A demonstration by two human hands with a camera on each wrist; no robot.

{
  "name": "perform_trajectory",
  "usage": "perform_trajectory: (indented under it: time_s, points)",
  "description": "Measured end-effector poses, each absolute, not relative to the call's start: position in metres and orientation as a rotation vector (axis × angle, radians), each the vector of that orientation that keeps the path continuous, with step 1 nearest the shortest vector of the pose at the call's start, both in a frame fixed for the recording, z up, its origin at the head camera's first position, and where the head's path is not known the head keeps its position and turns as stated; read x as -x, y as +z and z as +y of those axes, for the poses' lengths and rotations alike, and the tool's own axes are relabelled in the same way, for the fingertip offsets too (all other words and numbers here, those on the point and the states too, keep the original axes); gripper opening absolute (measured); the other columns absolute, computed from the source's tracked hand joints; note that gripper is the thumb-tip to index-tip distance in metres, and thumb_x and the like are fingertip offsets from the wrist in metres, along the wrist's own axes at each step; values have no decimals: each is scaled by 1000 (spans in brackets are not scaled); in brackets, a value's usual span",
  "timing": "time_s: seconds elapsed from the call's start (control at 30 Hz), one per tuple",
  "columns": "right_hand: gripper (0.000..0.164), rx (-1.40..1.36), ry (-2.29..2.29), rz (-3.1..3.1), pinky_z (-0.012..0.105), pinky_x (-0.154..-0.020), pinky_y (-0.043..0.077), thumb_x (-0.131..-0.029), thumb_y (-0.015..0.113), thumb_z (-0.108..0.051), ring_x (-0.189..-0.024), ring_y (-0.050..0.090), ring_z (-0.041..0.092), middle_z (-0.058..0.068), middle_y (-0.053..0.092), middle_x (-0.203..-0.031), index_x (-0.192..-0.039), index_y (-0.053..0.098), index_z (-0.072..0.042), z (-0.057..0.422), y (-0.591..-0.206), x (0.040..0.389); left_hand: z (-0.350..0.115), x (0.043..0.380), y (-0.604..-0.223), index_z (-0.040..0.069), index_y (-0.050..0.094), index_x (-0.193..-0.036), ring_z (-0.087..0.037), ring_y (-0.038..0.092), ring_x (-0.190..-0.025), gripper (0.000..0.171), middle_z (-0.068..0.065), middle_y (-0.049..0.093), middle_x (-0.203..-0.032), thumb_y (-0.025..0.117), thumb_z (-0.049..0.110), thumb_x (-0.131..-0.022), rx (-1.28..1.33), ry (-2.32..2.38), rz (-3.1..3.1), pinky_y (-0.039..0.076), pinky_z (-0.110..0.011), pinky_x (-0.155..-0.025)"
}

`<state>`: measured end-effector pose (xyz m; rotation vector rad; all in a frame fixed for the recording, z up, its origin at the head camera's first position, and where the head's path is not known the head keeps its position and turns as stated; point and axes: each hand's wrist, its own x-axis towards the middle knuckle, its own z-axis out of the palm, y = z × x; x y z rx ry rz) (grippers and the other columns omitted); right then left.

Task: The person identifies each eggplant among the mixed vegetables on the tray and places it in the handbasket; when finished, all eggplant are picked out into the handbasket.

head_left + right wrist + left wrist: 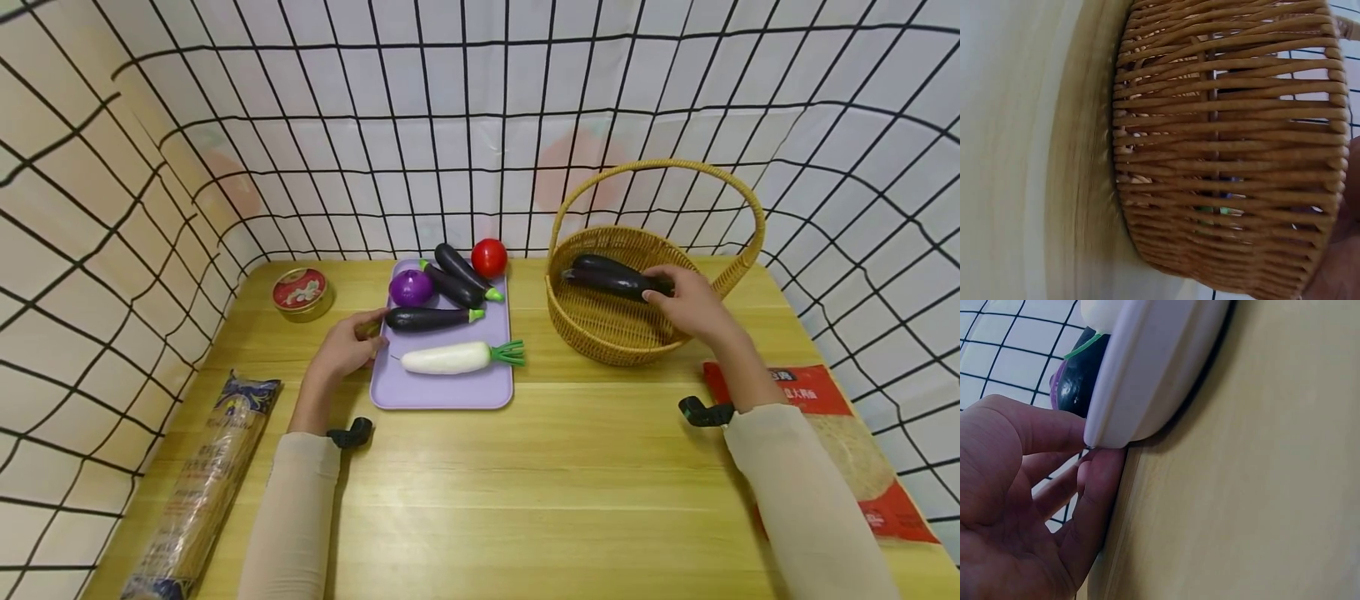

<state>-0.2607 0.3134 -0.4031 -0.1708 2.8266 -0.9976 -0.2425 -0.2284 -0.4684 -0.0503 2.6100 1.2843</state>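
In the head view my right hand (686,300) reaches over the rim of a wicker basket (581,337) and grips a dark eggplant (611,282) inside it. A second eggplant (600,262) lies just behind that one. The basket's woven side (1229,137) fills the right wrist view and hides most of the hand. At the left, my left hand (348,343) pinches the edge of a lilac tray (442,393); the left wrist view shows its fingers at the tray's rim (1129,381). On the tray lie a white radish (446,358) and an eggplant (427,319) nearest that hand.
Two more eggplants (453,285), a purple onion (411,288) and a tomato (490,258) sit at the tray's back. A round tin (302,293) and bagged noodles (206,492) are left; a red packet (847,442) lies under the right arm. Black wire grid (465,117) surrounds the table.
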Motion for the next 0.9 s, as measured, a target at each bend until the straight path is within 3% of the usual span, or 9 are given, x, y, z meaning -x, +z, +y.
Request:
perform_trajectory:
  time_s: [0.43,0.9]
  points:
    - [48,175,-789,2836,70,-112,34,-103,52,-9,-138,36,56,37,42,-148,-147,44,7,307,-410,278,-229,241,-468,26,47,-156,-32,64,-103,58,-17,48,-156,62,17,-101,43,1287,2611,63,-32,-72]
    - [51,126,-882,2866,69,-111,37,-106,56,-21,-139,39,52,32,43,-151,-149,44,2,300,-407,271,-228,241,-467,27,47,-156,-32,63,-104,59,-16,49,-155,63,17,-100,54,1287,2614,63,-31,-73]
